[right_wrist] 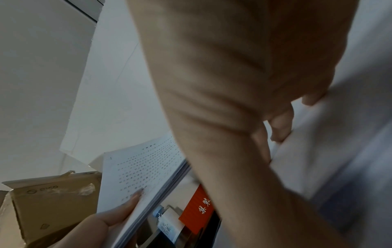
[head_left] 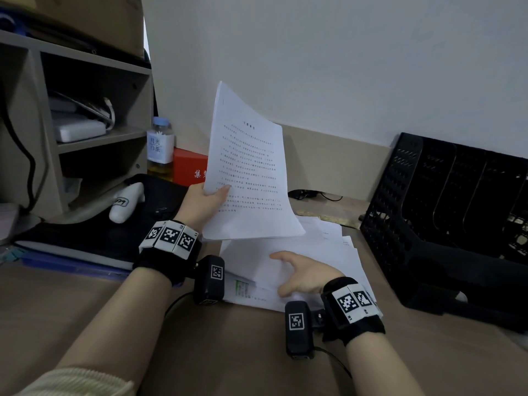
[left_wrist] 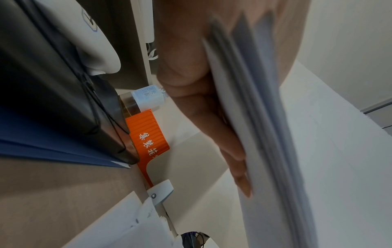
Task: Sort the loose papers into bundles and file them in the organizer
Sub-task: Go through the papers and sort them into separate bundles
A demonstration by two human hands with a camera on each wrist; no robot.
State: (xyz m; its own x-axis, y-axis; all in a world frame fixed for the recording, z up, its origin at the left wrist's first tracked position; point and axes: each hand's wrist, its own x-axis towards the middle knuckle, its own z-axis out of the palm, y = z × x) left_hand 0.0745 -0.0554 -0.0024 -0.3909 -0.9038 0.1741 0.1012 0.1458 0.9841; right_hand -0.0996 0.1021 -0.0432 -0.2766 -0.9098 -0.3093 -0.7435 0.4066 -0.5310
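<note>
My left hand (head_left: 205, 204) grips a thick bundle of printed sheets (head_left: 248, 178) by its lower left corner and holds it tilted above the desk. In the left wrist view the fingers (left_wrist: 229, 142) lie along the back of the bundle (left_wrist: 265, 134). My right hand (head_left: 303, 274) rests on the pile of loose papers (head_left: 328, 247) on the desk, thumb spread. In the right wrist view its bent fingertips (right_wrist: 280, 127) touch the top sheet, and I cannot see a pinch. The black perforated organizer (head_left: 428, 224) leans back at the right, a little beyond the pile.
At the left stands a wooden shelf unit (head_left: 94, 132) with a cardboard box (head_left: 94, 18) on top. Beside it are a labelled bottle (head_left: 160, 150) and a red box (head_left: 188, 167). A black case (head_left: 100, 232) on blue folders lies left of my left wrist. A cable (head_left: 314, 194) runs along the back.
</note>
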